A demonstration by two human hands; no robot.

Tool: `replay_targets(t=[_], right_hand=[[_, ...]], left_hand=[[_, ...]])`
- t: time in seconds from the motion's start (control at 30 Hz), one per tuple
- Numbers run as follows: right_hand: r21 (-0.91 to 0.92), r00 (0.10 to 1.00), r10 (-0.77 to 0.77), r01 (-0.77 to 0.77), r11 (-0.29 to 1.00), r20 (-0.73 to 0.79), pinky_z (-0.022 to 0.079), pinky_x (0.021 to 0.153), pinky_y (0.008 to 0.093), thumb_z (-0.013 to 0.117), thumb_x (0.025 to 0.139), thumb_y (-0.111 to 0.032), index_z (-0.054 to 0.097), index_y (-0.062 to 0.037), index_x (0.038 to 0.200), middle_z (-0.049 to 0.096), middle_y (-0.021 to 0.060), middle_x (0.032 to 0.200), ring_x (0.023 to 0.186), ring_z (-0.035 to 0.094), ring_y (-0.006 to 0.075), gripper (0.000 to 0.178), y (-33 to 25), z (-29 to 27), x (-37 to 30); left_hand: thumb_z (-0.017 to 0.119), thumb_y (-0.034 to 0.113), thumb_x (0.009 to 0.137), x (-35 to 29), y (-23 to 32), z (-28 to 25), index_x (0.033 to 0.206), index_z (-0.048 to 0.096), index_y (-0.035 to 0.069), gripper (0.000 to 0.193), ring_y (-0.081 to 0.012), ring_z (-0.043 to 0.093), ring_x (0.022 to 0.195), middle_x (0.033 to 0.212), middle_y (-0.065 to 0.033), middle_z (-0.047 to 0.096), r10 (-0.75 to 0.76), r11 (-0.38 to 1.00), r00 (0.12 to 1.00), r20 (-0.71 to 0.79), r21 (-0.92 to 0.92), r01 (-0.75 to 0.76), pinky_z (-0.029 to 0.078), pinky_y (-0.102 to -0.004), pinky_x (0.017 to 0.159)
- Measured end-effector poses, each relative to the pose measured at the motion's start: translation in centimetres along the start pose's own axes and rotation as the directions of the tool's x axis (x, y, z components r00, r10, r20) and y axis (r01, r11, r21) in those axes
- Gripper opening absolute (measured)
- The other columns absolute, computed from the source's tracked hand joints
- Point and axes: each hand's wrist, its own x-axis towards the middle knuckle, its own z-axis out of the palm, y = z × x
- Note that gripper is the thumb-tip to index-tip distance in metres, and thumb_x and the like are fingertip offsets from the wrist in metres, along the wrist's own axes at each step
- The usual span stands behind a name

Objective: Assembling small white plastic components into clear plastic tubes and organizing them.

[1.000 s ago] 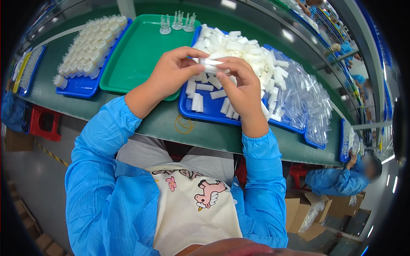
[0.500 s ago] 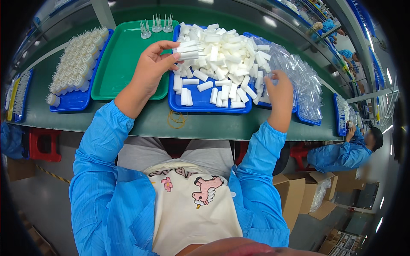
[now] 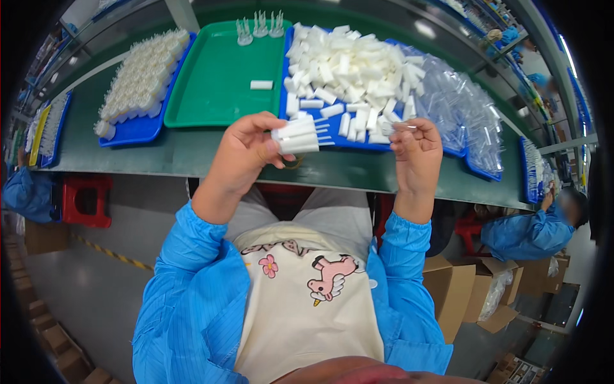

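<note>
Lettering (image 3: 275, 246) on the shirt (image 3: 307, 339) is too creased to read. The left hand (image 3: 251, 152) grips white sleeves (image 3: 298, 136) on prongs (image 3: 325, 135) by the blue tray (image 3: 368, 145); the right hand (image 3: 416, 152) pinches a small clear piece (image 3: 401, 127).

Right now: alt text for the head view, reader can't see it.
A person's left hand holds a white bundle with thin prongs pointing right; the right hand pinches what looks like a small clear piece. Beyond, on a green bench, sit a green tray, a blue tray heaped with white pieces, and clear tubes.
</note>
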Motion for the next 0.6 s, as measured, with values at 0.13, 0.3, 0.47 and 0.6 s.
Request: replay_targets(t=[0.13, 0.3, 0.47, 0.6], right_hand=[[0.127, 0.981, 0.129, -0.148, 0.981, 0.145, 0.059, 0.072, 0.0271, 0.07, 0.086, -0.002, 0.057, 0.0017, 0.115, 0.068, 0.0144, 0.1, 0.085, 0.069, 0.0205, 0.032, 0.9, 2.7, -3.3], [-0.014, 0.978, 0.117, -0.116, 0.993, 0.173, 0.059, 0.078, 0.0303, 0.072, 0.084, -0.003, 0.062, 0.0043, 0.114, 0.068, 0.0172, 0.103, 0.091, 0.07, 0.0234, 0.032, 1.1, 5.2, -5.2], [-0.079, 0.966, 0.112, -0.096, 0.992, 0.232, 0.058, 0.082, 0.0328, 0.074, 0.082, -0.002, 0.063, 0.005, 0.113, 0.069, 0.0177, 0.103, 0.093, 0.069, 0.0231, 0.034, 0.5, 6.3, -6.6], [-0.152, 0.956, 0.064, -0.021, 0.988, 0.287, 0.054, 0.087, 0.0337, 0.075, 0.08, -0.002, 0.063, 0.0048, 0.112, 0.069, 0.0177, 0.104, 0.097, 0.068, 0.0235, 0.035, 0.3, 6.4, -7.5]], left_hand=[[0.071, 0.006, 0.085, -2.7, -0.7, 0.3, 0.111, 0.061, 0.001, 0.028, -0.0211, 0.068, 0.078, 0.101, -0.009, 0.057, -0.077, 0.997, 0.997, 0.009, -0.029, 0.078, 0.059, -0.026, 0.06], [0.071, 0.005, 0.085, -4.6, -0.4, 0.3, 0.11, 0.061, 0.001, 0.027, -0.0212, 0.068, 0.078, 0.099, -0.0085, 0.057, -0.075, 0.996, 0.997, 0.014, -0.049, 0.076, 0.059, -0.026, 0.06], [0.072, 0.004, 0.084, -5.7, -0.1, 0.7, 0.108, 0.061, 0.0, 0.026, -0.0218, 0.069, 0.078, 0.097, -0.0084, 0.056, -0.078, 0.996, 0.997, 0.003, -0.044, 0.078, 0.059, -0.0264, 0.06], [0.072, 0.002, 0.083, -6.1, -0.2, 1.1, 0.105, 0.062, -0.001, 0.025, -0.0218, 0.069, 0.078, 0.096, -0.0082, 0.055, -0.047, 0.998, 0.999, -0.004, 0.033, 0.047, 0.059, -0.0269, 0.061]])
